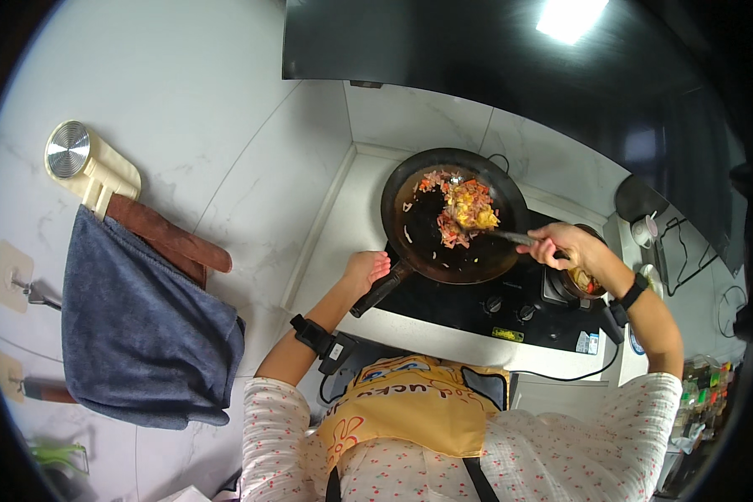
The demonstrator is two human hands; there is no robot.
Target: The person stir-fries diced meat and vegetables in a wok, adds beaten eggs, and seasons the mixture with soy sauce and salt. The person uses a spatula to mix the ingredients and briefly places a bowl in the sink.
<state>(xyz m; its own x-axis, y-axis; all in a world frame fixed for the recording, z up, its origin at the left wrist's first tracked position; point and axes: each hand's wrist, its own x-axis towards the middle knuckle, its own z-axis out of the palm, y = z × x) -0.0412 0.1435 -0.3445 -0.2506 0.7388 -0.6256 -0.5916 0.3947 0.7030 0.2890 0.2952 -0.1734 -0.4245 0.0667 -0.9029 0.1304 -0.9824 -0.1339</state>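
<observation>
A dark wok stands on the left burner, tilted in my view, with its handle pointing toward me. In it lie yellow egg pieces and chopped pink and orange bits. My right hand is closed around the grey handle of a spatula, whose blade end is among the food. My left hand is close beside the wok handle, fingers loosely curled, not wrapped around it; whether it touches is unclear.
A smaller pan with food sits on the right burner, partly behind my right forearm. The black gas hob has two knobs at its front. A dark range hood overhangs the back. A blue-grey towel hangs on the left wall.
</observation>
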